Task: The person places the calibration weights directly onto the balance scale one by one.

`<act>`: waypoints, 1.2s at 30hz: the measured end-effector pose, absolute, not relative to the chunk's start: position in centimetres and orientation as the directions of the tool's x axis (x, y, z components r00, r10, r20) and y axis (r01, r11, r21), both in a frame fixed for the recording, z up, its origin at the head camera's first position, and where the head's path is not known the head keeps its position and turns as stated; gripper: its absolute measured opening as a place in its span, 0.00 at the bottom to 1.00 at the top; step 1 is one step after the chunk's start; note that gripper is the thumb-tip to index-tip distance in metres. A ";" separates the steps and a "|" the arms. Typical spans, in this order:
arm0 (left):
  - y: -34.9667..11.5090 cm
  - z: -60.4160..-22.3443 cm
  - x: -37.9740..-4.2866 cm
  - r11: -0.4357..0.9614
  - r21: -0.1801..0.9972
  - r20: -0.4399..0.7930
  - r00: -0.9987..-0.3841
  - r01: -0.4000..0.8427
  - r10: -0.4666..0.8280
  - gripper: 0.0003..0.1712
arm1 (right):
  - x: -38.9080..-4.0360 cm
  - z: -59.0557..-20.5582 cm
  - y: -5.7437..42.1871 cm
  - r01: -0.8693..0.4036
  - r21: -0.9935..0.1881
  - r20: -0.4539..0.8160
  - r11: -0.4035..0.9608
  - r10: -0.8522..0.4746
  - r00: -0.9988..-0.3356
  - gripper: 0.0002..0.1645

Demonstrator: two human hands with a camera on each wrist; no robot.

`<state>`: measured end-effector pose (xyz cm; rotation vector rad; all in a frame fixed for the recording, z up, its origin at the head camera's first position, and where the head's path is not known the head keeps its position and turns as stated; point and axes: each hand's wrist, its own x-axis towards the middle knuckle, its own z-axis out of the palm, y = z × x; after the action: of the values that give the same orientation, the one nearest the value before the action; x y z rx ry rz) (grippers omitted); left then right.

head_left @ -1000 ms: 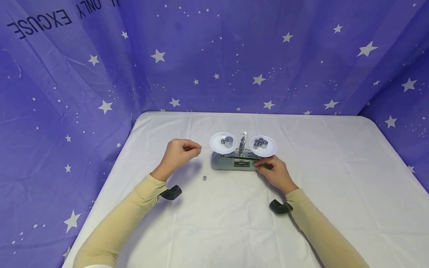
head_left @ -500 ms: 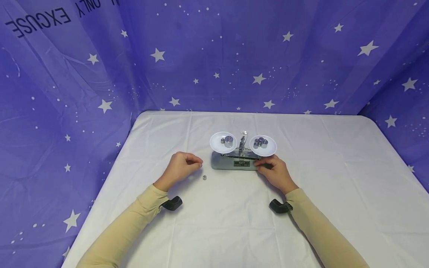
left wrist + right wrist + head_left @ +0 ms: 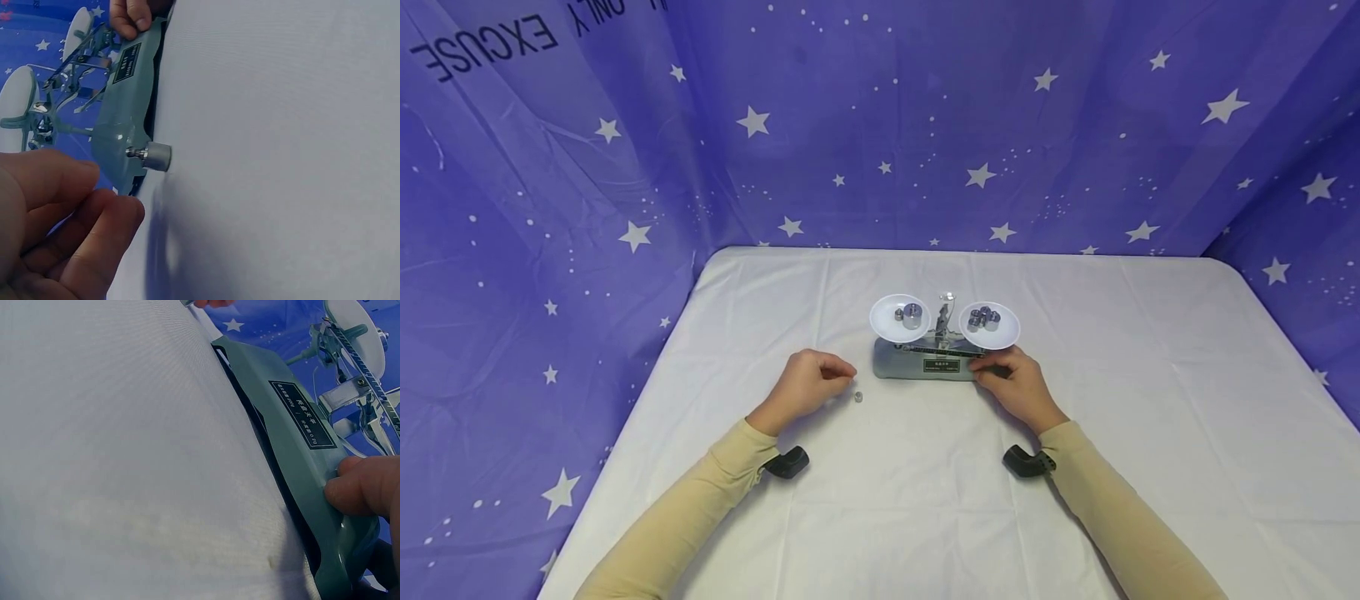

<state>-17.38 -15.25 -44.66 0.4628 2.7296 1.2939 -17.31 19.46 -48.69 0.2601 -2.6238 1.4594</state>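
A balance scale (image 3: pixel 898 362) with a grey-green base and two white pans stands on the white-covered table. Several metal weights (image 3: pixel 983 318) sit in its right pan; one large weight (image 3: pixel 912 315) and one small weight (image 3: pixel 898 314) are in the left pan. My right hand (image 3: pixel 1017 385) grips the base's right end, thumb on the front face (image 3: pixel 359 487), other fingers mostly hidden. A small knobbed weight (image 3: pixel 157 156) stands upright on the cloth, left of the base. Beside it is my left hand (image 3: pixel 811 382), fingers bent and thumb a little apart from them, holding nothing.
White cloth (image 3: pixel 910 500) covers the table. A purple curtain with white stars (image 3: pixel 865 125) hangs behind and along the sides. Black curved camera mounts (image 3: pixel 786 462) stick out from both wrists.
My left hand has come down from beside the left pan toward the small weight on the cloth. The right hand keeps its grip on the base; the weights have not moved.
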 end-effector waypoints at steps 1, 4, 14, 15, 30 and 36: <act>-15.2 -44.8 -17.4 0.596 0.765 0.059 -0.948 0.244 0.313 0.06 | -17.3 -48.7 19.5 -0.211 -0.831 0.194 0.515 -0.088 -0.977 0.08; -15.1 -45.1 -17.2 0.599 0.748 0.093 -0.938 0.288 0.334 0.05 | -17.3 -48.7 19.5 -0.215 -0.832 0.197 0.511 -0.091 -0.976 0.08; -14.8 -45.4 -17.1 0.588 0.678 0.196 -0.879 0.442 0.435 0.04 | -17.4 -48.6 19.6 -0.200 -0.832 0.182 0.518 -0.088 -0.979 0.08; -14.8 -45.4 -17.1 0.585 0.672 0.200 -0.871 0.455 0.448 0.04 | -17.5 -48.6 19.6 -0.200 -0.833 0.182 0.516 -0.086 -0.980 0.08; -14.7 -45.2 -17.7 0.605 0.576 0.198 -0.811 0.550 0.550 0.05 | -17.6 -48.7 19.7 -0.201 -0.832 0.182 0.518 -0.088 -0.979 0.09; -14.6 -45.1 -17.8 0.596 0.565 0.187 -0.792 0.571 0.581 0.06 | -17.5 -48.8 19.7 -0.197 -0.833 0.178 0.517 -0.087 -0.980 0.08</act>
<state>-17.76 -14.57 -45.10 1.0070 2.7924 0.9785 -17.51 19.72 -48.82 0.2480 -2.6359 1.4690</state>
